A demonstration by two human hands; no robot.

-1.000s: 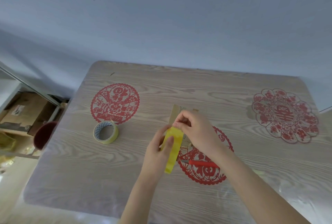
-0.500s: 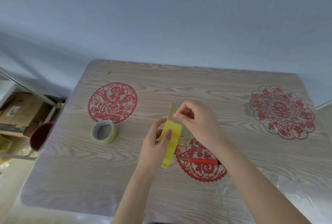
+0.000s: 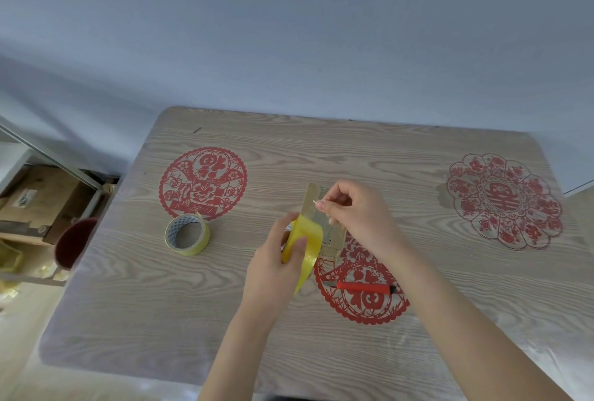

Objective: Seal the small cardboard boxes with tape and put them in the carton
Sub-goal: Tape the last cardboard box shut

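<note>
Left hand [image 3: 276, 268] grips a yellow tape strip [image 3: 307, 236]; right hand [image 3: 356, 217] fingers [image 3: 320, 205] pinch the small cardboard box [image 3: 331, 233]. Slack tape may wrinkle.

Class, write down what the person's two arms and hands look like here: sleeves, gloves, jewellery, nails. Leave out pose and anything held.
The left hand and right hand are ungloved, with no rings showing. The left forearm and right forearm are uncovered down to the picture's lower edge: no sleeve, watch or bracelet in view. The visible nails look short and unvarnished.
</note>
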